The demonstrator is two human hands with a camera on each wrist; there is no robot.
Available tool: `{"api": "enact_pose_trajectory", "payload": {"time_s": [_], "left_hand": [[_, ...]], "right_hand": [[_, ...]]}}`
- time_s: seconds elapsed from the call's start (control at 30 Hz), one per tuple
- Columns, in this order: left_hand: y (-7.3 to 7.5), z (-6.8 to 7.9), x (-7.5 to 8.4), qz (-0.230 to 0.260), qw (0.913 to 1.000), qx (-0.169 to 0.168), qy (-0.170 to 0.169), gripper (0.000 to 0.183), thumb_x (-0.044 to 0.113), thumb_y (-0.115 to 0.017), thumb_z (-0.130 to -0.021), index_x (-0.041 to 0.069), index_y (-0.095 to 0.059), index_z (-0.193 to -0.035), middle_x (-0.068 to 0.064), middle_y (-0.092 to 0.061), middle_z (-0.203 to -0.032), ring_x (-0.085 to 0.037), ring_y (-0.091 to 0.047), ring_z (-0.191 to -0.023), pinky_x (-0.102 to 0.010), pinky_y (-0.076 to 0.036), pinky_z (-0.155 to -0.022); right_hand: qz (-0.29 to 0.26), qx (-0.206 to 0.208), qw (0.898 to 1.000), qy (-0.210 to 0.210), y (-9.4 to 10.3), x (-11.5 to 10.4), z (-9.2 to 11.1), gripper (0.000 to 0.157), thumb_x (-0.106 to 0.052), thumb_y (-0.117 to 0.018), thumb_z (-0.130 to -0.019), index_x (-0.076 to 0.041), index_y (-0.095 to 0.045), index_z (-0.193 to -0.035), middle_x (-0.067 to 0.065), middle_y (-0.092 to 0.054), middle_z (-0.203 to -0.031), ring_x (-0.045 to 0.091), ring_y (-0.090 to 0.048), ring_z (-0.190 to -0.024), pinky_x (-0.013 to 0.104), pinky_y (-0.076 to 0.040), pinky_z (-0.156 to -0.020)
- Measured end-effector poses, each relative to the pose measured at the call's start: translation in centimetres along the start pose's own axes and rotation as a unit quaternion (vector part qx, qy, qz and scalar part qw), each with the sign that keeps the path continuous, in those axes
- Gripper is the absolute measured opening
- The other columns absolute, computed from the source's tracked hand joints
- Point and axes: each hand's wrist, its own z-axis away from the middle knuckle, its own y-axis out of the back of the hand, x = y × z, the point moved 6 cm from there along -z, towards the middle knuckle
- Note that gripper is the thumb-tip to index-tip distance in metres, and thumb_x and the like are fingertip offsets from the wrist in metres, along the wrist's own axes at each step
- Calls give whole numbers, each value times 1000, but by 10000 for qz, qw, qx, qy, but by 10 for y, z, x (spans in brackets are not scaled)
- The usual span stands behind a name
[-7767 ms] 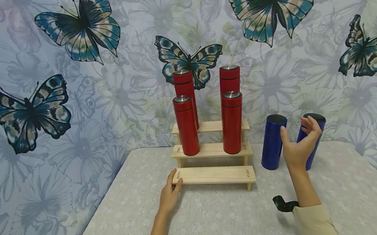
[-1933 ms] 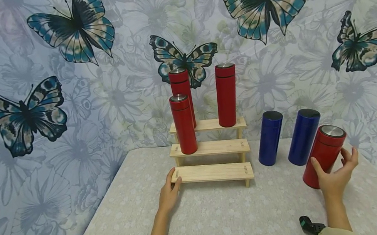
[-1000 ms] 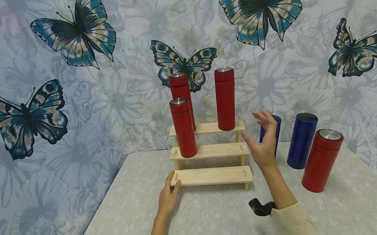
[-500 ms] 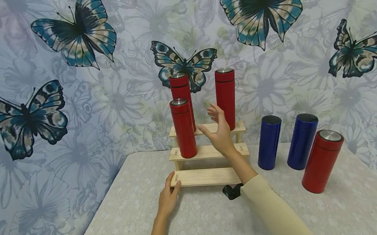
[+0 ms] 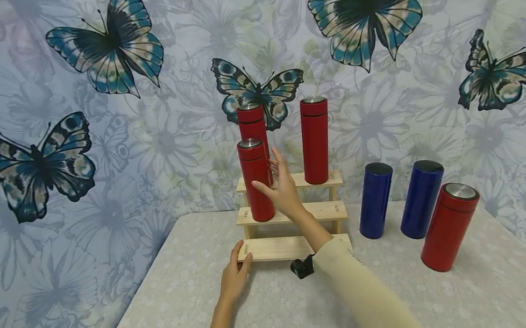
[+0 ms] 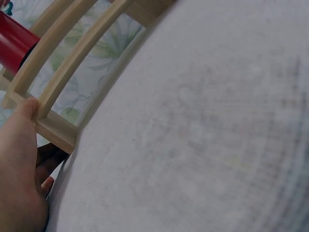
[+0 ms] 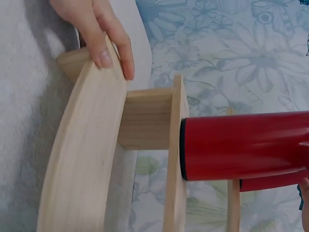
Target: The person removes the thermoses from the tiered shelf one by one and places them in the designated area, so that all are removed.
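Note:
A three-tier wooden stand [image 5: 277,248] is on the table. My left hand [image 5: 233,281] grips the left end of its lowest plank; in the right wrist view a thumb and finger [image 7: 126,58] clasp that end from both sides. One red thermos flask [image 5: 260,205] stands upright at the left of the middle tier. My right hand [image 5: 287,193] is at its right side, thumb in front of the body and fingers extended, not wrapped round it. In the right wrist view only a sliver of that hand shows beside the red flask [image 7: 241,147].
On the top tier stand a left red flask [image 5: 251,126] and a right red flask [image 5: 316,147]. Right of the stand are two blue flasks, a nearer-to-stand blue flask [image 5: 375,202] and a farther blue flask [image 5: 422,202]. Another red flask [image 5: 448,232] stands in front of them.
A red flask moved from the middle tier's right to the table beside the blue flasks. My right hand released it and came left to the other middle-tier flask. The left hand stayed put.

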Motion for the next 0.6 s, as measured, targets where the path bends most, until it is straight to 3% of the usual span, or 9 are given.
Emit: {"api": "enact_pose_trajectory", "payload": {"time_s": [0.2,0.27,0.43,0.6], "left_hand": [[0,0,1,80,10000,27,-32,56,45,-46,-95,19,-31,-143,-22,-48,-131,-38,-54,-109,-51,-45,-84],[0,-1,2,97,9999,44,-18,56,45,-46,-95,20,-32,-143,-22,-48,-132,-38,-54,-110,-51,-45,-85],[-1,-2,4,66,10000,-22,-67,57,45,-46,-95,17,-32,-143,-22,-49,-131,-38,-53,-110,-51,-44,-86],[0,0,1,-43,10000,34,7,55,44,-46,-95,18,-33,-143,-21,-55,-123,-33,-59,-99,-49,-47,-80]], "right_hand": [[-426,-19,9991,32,-9,9,-3,84,-11,-69,-84,-7,-13,-147,23,-41,-133,36,-44,-119,53,-37,-95],[-431,-28,9991,-12,-11,13,-5,84,-10,-69,-84,-9,-14,-147,23,-42,-132,36,-47,-114,52,-40,-92],[110,15,9993,-348,-10,21,-6,87,-17,-71,-83,-24,-14,-148,13,-46,-127,24,-51,-104,42,-46,-86],[327,-95,9986,-398,-15,27,-6,92,-18,-73,-81,-32,-10,-147,9,-46,-127,20,-49,-108,40,-45,-87]]}}
